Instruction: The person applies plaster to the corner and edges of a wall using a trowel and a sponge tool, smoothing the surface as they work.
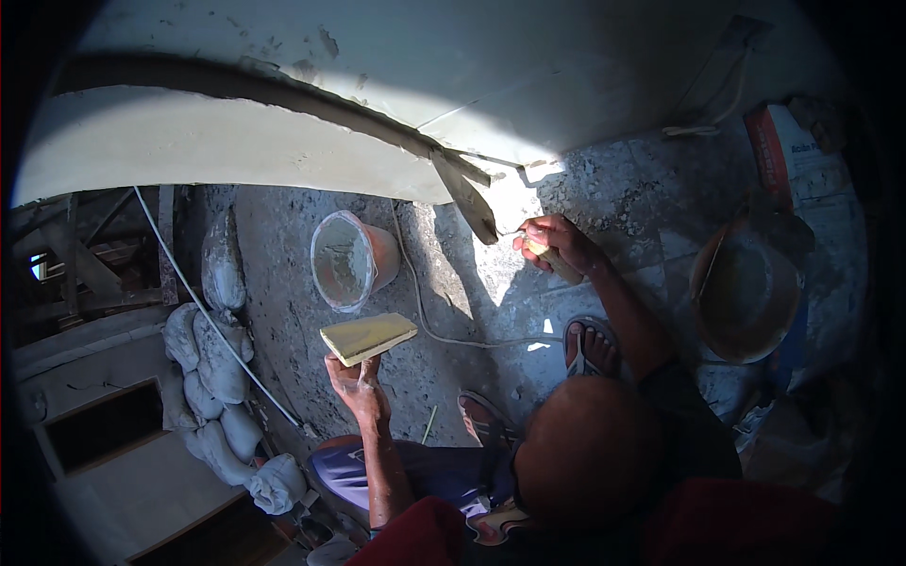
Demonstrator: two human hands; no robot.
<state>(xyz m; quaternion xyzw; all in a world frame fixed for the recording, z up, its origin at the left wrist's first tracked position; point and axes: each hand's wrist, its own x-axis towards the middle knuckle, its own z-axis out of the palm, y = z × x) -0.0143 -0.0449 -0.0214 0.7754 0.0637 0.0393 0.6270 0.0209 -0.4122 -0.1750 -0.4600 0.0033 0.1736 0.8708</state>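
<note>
My left hand (pixel 360 385) is closed under a flat rectangular yellowish board (pixel 368 338) and holds it up, roughly level. Smears of pale material mark this hand. Farther right and forward, my right hand (pixel 559 243) is wrapped round the light-coloured handle (pixel 559 264) of a hand tool. A thin metal part sticks out past its fingers; the tool's working end cannot be made out in the glare. A dark tapering edge (pixel 469 200) of the wall ends just beyond that hand. Beyond the board stands an orange-pink bucket (pixel 385 257), coated inside with grey-white material.
A pale wall (pixel 245 141) runs along the far side. A round basin (pixel 747 292) stands at the right near printed paper sacks (pixel 816 165). A thin cable (pixel 415 292) crosses the rough floor. Several filled white bags (pixel 212 377) and a long white rod (pixel 212 316) lie left.
</note>
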